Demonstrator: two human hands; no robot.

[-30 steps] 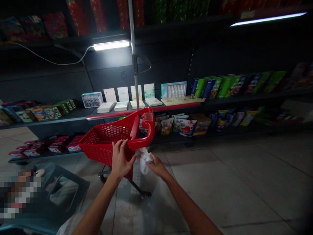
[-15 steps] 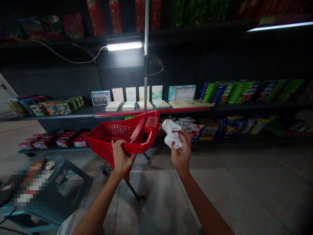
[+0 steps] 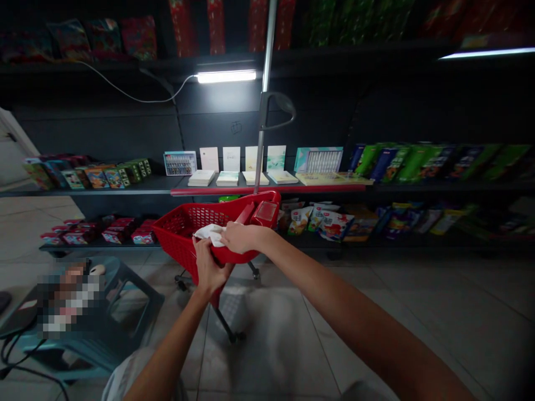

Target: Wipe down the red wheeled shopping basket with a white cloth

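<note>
A small red plastic shopping cart [image 3: 178, 252] with a perforated basket and dark wheeled legs stands before me. My left hand [image 3: 208, 267] is wrapped round the left end of its red handle. My right hand [image 3: 240, 236] grips a crumpled white cloth [image 3: 211, 233] and holds it at the handle, close above my left fingers. The cloth lies over the basket-side edge of the handle; whether it presses on the plastic is hard to see. My right fingertips are partly hidden in the cloth. From the cart rises a metal pole [image 3: 266, 61] with a dark loop bracket.
Behind the cart runs a dark shelf [image 3: 137, 192] with notebooks [image 3: 229, 177], marker sets and small boxes. Snack bags [image 3: 334, 223] fill the lower shelf. At left, a blue-green plastic stool [image 3: 137, 301] carries a computer mouse [image 3: 97, 270] and blurred items, with cables beside it.
My right hand has swung left with the cloth, from beside the cart onto its handle. My left hand stays on the handle. The view has shifted slightly.
</note>
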